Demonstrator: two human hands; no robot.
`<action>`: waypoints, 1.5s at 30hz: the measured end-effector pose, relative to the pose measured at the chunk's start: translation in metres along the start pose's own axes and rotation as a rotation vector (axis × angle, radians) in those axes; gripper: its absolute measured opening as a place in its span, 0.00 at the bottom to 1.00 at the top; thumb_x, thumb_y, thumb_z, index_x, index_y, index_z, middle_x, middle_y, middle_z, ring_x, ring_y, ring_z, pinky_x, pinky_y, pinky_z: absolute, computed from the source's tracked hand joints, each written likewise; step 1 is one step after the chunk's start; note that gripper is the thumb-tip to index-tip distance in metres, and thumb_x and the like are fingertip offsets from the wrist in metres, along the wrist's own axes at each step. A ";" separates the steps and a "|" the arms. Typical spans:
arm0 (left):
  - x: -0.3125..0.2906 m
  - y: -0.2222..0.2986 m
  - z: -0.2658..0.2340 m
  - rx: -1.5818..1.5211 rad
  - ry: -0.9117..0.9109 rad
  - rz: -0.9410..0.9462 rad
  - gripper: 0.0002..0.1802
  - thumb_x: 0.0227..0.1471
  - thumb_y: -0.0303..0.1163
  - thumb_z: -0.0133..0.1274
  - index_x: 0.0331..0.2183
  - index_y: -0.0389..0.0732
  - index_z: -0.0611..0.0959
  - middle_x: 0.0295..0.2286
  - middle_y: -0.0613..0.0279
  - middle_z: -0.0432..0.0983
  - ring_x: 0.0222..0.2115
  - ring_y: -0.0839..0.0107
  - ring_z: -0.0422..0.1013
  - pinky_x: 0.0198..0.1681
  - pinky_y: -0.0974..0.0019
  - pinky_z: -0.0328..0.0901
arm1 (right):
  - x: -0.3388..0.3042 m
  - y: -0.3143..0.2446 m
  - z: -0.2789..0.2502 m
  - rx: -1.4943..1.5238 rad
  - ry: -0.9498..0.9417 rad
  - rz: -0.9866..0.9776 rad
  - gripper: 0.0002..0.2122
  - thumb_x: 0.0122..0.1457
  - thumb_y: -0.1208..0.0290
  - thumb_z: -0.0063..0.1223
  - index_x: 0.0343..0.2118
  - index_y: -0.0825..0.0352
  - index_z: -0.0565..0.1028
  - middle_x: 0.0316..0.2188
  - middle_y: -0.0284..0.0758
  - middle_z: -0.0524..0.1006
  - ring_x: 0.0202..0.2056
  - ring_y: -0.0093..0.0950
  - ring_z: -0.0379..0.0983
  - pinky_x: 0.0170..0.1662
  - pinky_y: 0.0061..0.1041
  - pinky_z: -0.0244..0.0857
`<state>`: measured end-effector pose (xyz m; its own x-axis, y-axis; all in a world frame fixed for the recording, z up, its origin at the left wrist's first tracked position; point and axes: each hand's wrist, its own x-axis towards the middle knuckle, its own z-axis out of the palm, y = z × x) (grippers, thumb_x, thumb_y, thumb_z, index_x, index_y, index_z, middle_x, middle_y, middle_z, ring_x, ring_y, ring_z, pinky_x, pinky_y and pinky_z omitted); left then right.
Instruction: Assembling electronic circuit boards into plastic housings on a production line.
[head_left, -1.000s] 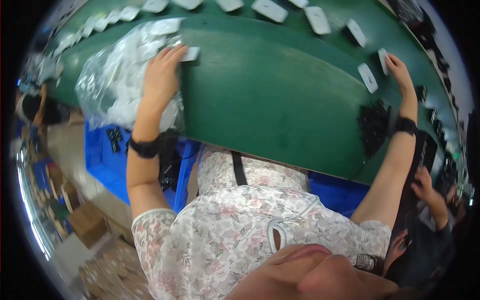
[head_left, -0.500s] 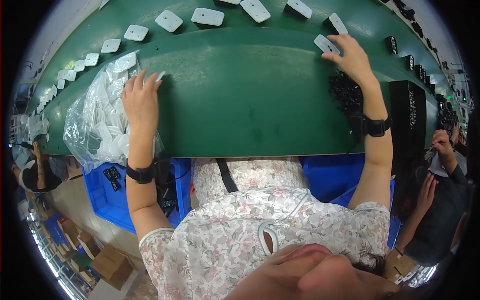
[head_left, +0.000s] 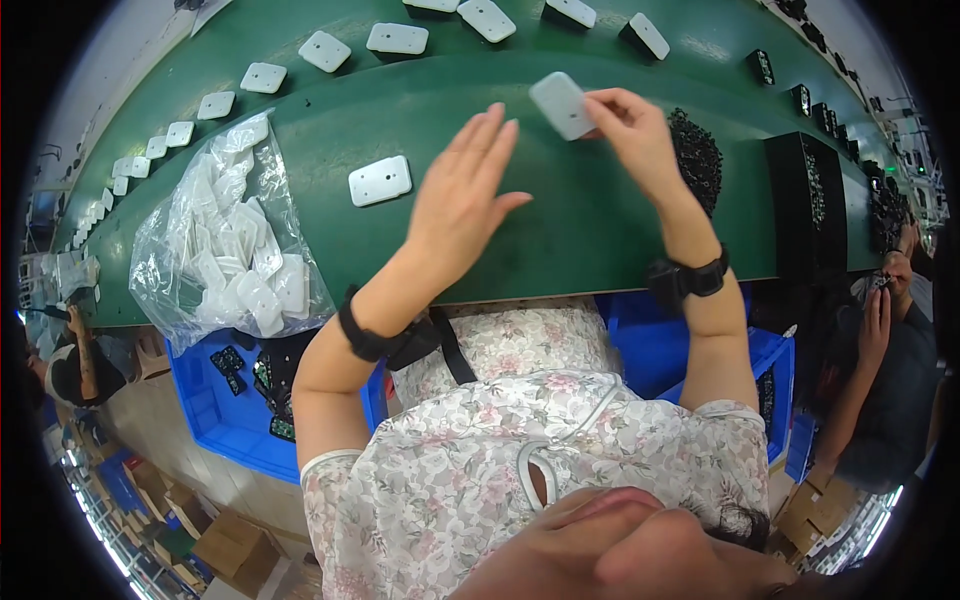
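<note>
Between thumb and fingers, my right hand point(head_left: 632, 135) pinches a white rounded plastic cover point(head_left: 562, 104) by its right edge, tilted up above the table. My left hand point(head_left: 462, 205) is held flat with fingers stretched out and thumb apart, holding nothing. It hovers over the table, left of and below the raised cover. Another white cover point(head_left: 380, 181) with small holes lies on the table just left of my left hand. Farther left, a clear plastic bag point(head_left: 290, 200) is filled with loose white covers point(head_left: 258, 300).
Past my right hand is a heap of small black parts point(head_left: 697, 155), with a black box point(head_left: 790, 200) beyond it. White-topped units point(head_left: 397, 39) line the far side of the green table point(head_left: 600, 240). Blue bins point(head_left: 215, 400) sit below the front edge. Co-workers sit at both sides.
My left hand has moved right, away from the bag, and a white cover now lies on the table beside it. My right hand has moved left with a white cover lifted in its fingers.
</note>
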<state>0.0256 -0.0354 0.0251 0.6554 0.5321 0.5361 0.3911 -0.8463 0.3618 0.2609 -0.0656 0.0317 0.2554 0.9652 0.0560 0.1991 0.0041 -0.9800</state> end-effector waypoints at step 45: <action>0.014 -0.018 0.016 -0.679 0.114 -0.509 0.08 0.50 0.22 0.52 0.36 0.38 0.79 0.27 0.62 0.74 0.23 0.71 0.72 0.25 0.70 0.66 | -0.009 -0.034 -0.021 -0.582 0.013 -0.300 0.07 0.57 0.80 0.47 0.37 0.70 0.73 0.31 0.33 0.72 0.30 0.22 0.68 0.35 0.20 0.65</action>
<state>0.0380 -0.0129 0.0143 0.4213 0.8733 0.2448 0.1245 -0.3231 0.9382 0.2718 -0.0799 0.0689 0.1193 0.9410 0.3167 0.7424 0.1272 -0.6578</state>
